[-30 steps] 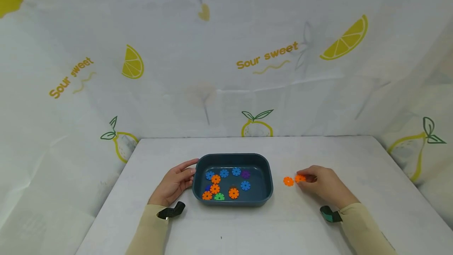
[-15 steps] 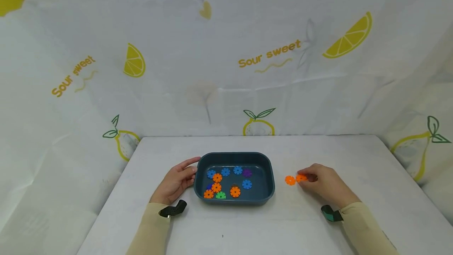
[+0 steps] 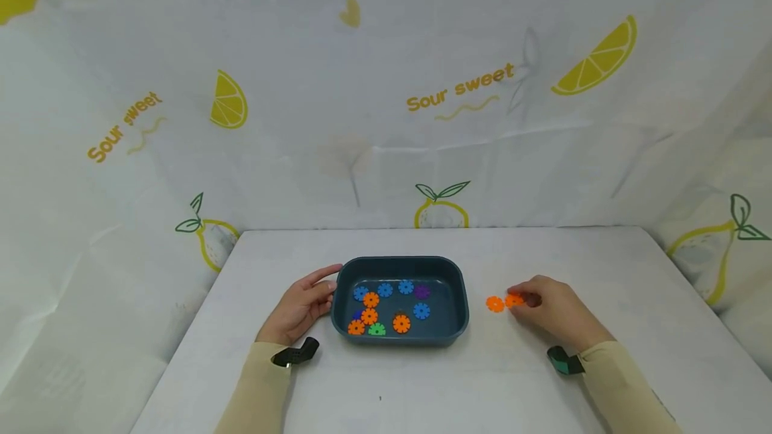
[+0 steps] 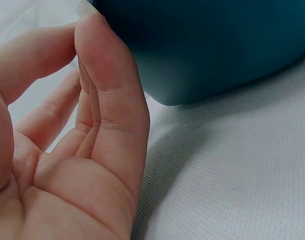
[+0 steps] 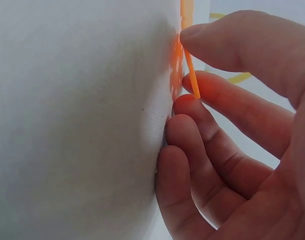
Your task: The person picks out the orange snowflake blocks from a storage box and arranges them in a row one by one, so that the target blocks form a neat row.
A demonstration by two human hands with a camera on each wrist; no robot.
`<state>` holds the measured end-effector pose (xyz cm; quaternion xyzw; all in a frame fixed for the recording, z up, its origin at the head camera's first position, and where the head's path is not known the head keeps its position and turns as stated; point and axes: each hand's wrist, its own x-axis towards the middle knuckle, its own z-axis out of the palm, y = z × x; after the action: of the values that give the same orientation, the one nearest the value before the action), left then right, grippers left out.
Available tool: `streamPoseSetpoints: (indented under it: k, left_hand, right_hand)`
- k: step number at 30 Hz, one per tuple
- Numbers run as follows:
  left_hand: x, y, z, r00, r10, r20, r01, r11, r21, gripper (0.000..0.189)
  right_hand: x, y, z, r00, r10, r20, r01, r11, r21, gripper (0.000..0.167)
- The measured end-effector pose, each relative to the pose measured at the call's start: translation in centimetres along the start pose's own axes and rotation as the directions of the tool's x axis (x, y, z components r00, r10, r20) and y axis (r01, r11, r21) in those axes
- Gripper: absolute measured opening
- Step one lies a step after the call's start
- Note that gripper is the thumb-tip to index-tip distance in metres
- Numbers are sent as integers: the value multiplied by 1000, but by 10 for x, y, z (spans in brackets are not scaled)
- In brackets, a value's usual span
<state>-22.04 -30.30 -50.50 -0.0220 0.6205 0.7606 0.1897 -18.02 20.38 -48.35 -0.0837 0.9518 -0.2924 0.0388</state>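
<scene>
A dark teal tray (image 3: 401,339) holds several notched plastic building discs in orange, blue, green and purple. My left hand (image 3: 299,305) rests at its left side, fingertips and thumb against the outer wall near the rim; the left wrist view shows relaxed, slightly bent fingers beside the tray (image 4: 217,50). To the right of the tray, my right hand (image 3: 553,307) pinches an orange building disc (image 3: 514,300) just over the table. Seen edge-on in the right wrist view, this orange disc (image 5: 193,80) sits between thumb and fingers. A second orange disc (image 3: 495,304) lies flat right beside it.
The white-covered table (image 3: 434,394) carries the tray around its middle. Behind it hangs a white cloth backdrop (image 3: 338,106) with a lemon print. Each wrist wears a dark strap-on device, such as the left wrist camera (image 3: 295,352).
The head view has shifted slightly. Both hands stay where they were, the left at the tray and the right pinching the orange building disc.
</scene>
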Motion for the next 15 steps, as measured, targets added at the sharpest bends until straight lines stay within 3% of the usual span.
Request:
streamPoseSetpoints:
  k: [15]
  left_hand:
    - [1, 0, -1, 1000, 4, 7, -4, 1000, 6, 52]
  right_hand:
    - [-2, 1, -1, 1000, -3, -5, 3, 1000, 7, 26]
